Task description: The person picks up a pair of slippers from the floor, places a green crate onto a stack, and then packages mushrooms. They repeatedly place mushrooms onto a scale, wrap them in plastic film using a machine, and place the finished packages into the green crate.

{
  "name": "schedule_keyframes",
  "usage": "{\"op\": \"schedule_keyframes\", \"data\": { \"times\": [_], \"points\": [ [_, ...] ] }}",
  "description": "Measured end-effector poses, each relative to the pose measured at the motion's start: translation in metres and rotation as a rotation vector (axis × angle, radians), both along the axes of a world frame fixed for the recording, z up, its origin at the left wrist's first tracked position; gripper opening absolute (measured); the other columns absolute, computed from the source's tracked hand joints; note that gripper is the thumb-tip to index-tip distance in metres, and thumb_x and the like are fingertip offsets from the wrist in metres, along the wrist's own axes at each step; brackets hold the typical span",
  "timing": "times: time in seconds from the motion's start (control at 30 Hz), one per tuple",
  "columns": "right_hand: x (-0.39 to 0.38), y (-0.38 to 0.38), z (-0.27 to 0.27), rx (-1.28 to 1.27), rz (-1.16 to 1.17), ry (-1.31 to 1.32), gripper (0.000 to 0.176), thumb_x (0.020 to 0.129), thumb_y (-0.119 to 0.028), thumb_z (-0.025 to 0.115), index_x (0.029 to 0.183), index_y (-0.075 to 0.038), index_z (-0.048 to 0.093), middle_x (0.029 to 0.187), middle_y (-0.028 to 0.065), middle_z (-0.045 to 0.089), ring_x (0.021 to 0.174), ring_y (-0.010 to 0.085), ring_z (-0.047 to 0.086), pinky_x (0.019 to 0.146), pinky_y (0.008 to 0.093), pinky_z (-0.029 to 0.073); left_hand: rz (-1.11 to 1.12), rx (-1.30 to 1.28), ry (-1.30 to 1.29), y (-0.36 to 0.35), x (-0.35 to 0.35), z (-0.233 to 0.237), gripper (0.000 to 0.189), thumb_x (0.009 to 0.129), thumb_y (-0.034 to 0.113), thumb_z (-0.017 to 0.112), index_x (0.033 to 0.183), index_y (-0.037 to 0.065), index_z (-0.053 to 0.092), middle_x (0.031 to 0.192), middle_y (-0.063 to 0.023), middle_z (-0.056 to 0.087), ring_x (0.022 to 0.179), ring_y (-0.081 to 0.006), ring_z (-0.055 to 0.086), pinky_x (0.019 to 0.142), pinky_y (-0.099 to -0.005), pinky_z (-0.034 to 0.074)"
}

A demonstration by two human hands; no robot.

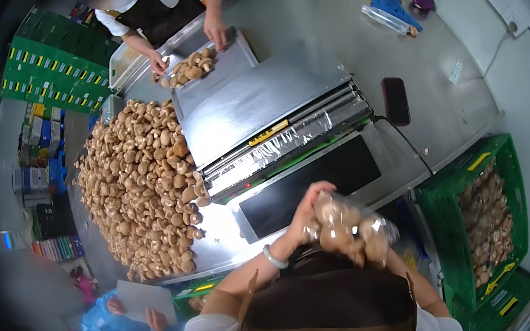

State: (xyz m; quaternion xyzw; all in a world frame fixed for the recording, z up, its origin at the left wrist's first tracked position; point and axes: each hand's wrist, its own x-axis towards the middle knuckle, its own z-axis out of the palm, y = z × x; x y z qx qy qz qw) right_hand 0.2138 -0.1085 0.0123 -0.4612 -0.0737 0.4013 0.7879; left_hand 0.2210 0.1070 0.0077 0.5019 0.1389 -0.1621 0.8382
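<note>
In front of my apron, my left hand (307, 212) grips one side of a clear film-wrapped pack of brown mushrooms (341, 226). A pale bracelet (275, 258) circles that wrist. My right forearm (420, 283) reaches up to the pack's other end, where the right hand and its fingers are hidden behind the pack and blurred. Just beyond the pack lie the dark flat plate (309, 185) of a film-wrapping machine and its roll of clear film (273, 153).
Loose mushrooms (142, 183) are heaped on the left of the steel table. Across it, a co-worker (159, 4) handles mushrooms at a tray. A phone (396, 101) lies beyond the machine. To the right, a green crate (501, 150) holds packs. Another person holds white paper (143, 300).
</note>
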Motion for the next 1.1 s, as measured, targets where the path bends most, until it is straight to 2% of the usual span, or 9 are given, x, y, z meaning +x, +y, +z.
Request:
{"op": "schedule_keyframes", "data": {
  "times": [0.23,0.3,0.37,0.4,0.47,0.6,0.7,0.87,1.1],
  "points": [
    [0.025,0.016,0.075,-0.032,0.716,-0.262,0.029,0.097,-0.019,0.055,0.115,0.003,0.059,0.098,0.0101,0.066,0.089,0.0193,0.065,0.078,0.0327,0.051,-0.330,-0.172,-0.539,-0.012,-0.041,0.086,0.043,0.102,0.017,0.052,0.141,0.001,0.041,0.129,-0.0103,0.054,0.121,-0.0166,0.053,0.106,-0.0315,0.039],
    [0.051,0.018,0.071,-0.364,0.726,-0.403,0.028,0.097,-0.016,0.054,0.116,0.004,0.060,0.102,0.0110,0.068,0.094,0.0203,0.066,0.084,0.0332,0.052,-0.524,-1.158,0.149,-0.007,-0.057,0.068,0.050,0.102,0.017,0.051,0.147,0.001,0.036,0.139,-0.0126,0.049,0.127,-0.0190,0.050,0.111,-0.0306,0.035],
    [0.079,0.005,0.077,-0.699,0.579,-0.432,0.027,0.097,-0.012,0.054,0.118,0.005,0.060,0.106,0.0120,0.069,0.098,0.0213,0.067,0.089,0.0336,0.053,-0.409,-0.995,0.064,0.001,-0.047,0.108,0.052,0.099,0.021,0.055,0.145,0.000,0.040,0.141,-0.0130,0.050,0.128,-0.0198,0.050,0.112,-0.0298,0.035],
    [0.086,-0.004,0.084,-0.483,0.383,-0.323,0.029,0.097,-0.013,0.056,0.120,0.005,0.060,0.110,0.0124,0.068,0.103,0.0202,0.065,0.092,0.0336,0.051,-0.346,-0.918,0.024,0.005,-0.040,0.128,0.053,0.098,0.022,0.057,0.143,0.000,0.041,0.142,-0.0132,0.050,0.129,-0.0201,0.050,0.112,-0.0295,0.035],
    [0.088,0.007,0.128,-0.017,0.203,-0.262,0.034,0.093,-0.012,0.062,0.123,0.003,0.059,0.117,0.0107,0.065,0.108,0.0151,0.061,0.093,0.0303,0.049,-0.384,-0.601,-0.123,0.012,-0.056,0.050,0.059,0.095,0.028,0.061,0.143,0.001,0.042,0.138,-0.0124,0.054,0.127,-0.0196,0.052,0.111,-0.0301,0.038],
    [0.097,0.047,0.116,-0.501,0.395,-0.306,0.034,0.093,-0.010,0.060,0.123,0.003,0.059,0.114,0.0083,0.065,0.106,0.0142,0.060,0.092,0.0297,0.048,-0.101,-0.641,-0.353,0.036,-0.053,0.066,0.062,0.092,0.030,0.067,0.144,0.003,0.044,0.137,-0.0119,0.054,0.127,-0.0208,0.052,0.108,-0.0315,0.042],
    [0.135,0.083,0.085,-0.279,0.161,-0.097,0.033,0.097,-0.019,0.059,0.123,0.001,0.059,0.113,0.0068,0.065,0.103,0.0146,0.062,0.091,0.0303,0.051,0.227,-0.146,0.095,0.044,-0.038,0.040,0.028,0.099,0.019,0.057,0.123,0.003,0.059,0.117,-0.0095,0.065,0.103,-0.0191,0.063,0.093,-0.0331,0.051],
    [0.250,0.174,0.094,-0.216,-0.191,-0.198,0.037,0.102,-0.030,0.055,0.126,-0.002,0.059,0.109,0.0057,0.066,0.099,0.0148,0.064,0.084,0.0307,0.054,0.706,-0.112,0.059,0.121,-0.044,0.025,0.014,0.097,0.007,0.057,0.110,0.002,0.062,0.100,-0.0067,0.067,0.084,-0.0115,0.061,0.078,-0.0247,0.049],
    [0.393,0.255,0.037,-0.488,-0.077,-0.315,0.037,0.102,-0.030,0.054,0.126,-0.002,0.057,0.107,0.0073,0.068,0.095,0.0164,0.068,0.077,0.0340,0.059,0.937,-0.151,-0.004,0.179,-0.049,0.025,0.011,0.096,0.004,0.058,0.106,0.002,0.060,0.099,-0.0082,0.066,0.083,-0.0137,0.059,0.077,-0.0268,0.048]
  ]
}}
